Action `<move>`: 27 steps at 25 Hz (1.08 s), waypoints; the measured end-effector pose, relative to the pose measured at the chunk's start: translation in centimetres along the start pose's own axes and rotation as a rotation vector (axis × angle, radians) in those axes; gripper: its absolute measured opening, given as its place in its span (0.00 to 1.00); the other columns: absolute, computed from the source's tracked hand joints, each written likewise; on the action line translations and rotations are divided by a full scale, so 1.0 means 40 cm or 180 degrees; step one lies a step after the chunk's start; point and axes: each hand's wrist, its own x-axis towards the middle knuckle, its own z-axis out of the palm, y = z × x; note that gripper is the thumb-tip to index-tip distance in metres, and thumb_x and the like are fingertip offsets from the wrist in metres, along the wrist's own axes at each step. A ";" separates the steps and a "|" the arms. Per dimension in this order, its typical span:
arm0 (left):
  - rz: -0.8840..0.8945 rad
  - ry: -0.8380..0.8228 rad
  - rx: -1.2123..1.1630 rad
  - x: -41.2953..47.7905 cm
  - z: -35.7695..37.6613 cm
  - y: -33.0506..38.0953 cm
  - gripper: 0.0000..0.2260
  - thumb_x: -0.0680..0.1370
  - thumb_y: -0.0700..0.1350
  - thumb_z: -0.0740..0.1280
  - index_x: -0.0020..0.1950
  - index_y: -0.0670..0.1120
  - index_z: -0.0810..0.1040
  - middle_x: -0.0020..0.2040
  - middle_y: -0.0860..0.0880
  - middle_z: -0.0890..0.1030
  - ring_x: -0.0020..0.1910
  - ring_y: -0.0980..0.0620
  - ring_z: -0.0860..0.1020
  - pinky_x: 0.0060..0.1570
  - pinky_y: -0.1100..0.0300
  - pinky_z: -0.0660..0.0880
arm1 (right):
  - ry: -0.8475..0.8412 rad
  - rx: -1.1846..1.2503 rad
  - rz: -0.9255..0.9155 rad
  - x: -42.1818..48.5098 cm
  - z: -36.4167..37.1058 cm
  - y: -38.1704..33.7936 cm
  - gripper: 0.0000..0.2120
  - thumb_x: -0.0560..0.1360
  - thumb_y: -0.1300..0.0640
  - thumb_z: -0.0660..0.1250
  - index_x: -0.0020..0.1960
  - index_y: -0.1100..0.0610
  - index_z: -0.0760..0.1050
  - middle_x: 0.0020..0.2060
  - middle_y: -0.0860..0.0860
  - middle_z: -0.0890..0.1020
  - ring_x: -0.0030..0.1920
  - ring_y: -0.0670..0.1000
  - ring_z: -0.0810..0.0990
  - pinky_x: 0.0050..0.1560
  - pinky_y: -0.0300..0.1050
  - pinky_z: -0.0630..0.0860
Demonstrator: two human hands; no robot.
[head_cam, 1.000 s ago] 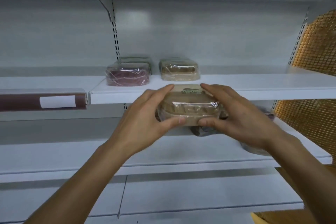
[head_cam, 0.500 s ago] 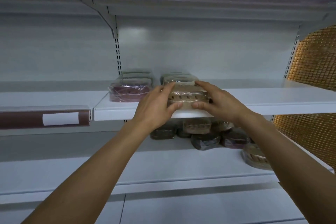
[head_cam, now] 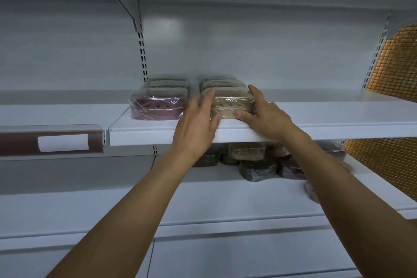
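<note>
A tan, plastic-wrapped package [head_cam: 230,106] sits on the front of the white upper shelf [head_cam: 338,119], ahead of a row of similar tan packages. My right hand [head_cam: 264,117] holds its right end, with the thumb on the front face and the forefinger stretched over the far corner. My left hand [head_cam: 198,124] is at its left end with the fingers nearly straight and slightly blurred, touching or just off the wrap. A row of maroon wrapped packages [head_cam: 158,108] stands immediately to the left.
On the lower shelf [head_cam: 225,198] a loose pile of wrapped packages [head_cam: 257,165] lies beneath my arms. A maroon price strip with a white label [head_cam: 52,142] edges the left shelf. An orange mesh panel [head_cam: 397,63] closes the right side.
Both hands lifted the tan package from chest height up to the upper shelf and set it down at the front of the tan row. My left hand's fingers have loosened.
</note>
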 end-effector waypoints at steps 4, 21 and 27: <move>0.0224 0.0133 0.0316 -0.009 0.023 -0.012 0.24 0.83 0.48 0.60 0.78 0.49 0.61 0.75 0.43 0.65 0.59 0.44 0.77 0.52 0.46 0.78 | -0.0183 -0.0014 0.0059 0.008 -0.014 -0.009 0.42 0.76 0.33 0.60 0.79 0.44 0.40 0.74 0.52 0.67 0.70 0.61 0.67 0.68 0.58 0.65; 0.0582 0.0002 -0.0171 -0.352 0.073 -0.064 0.27 0.79 0.39 0.65 0.78 0.47 0.63 0.81 0.50 0.56 0.78 0.53 0.59 0.72 0.60 0.63 | 0.1120 0.1104 -0.0765 -0.311 0.084 0.060 0.19 0.77 0.59 0.68 0.67 0.51 0.75 0.64 0.45 0.72 0.67 0.44 0.68 0.67 0.47 0.71; -0.0044 -0.0970 -0.0130 -0.418 0.183 -0.140 0.27 0.82 0.50 0.61 0.80 0.53 0.56 0.81 0.54 0.52 0.79 0.53 0.54 0.75 0.54 0.61 | 0.0124 0.0442 -0.0318 -0.374 0.239 0.164 0.21 0.79 0.53 0.66 0.71 0.48 0.70 0.68 0.47 0.72 0.69 0.48 0.68 0.67 0.36 0.62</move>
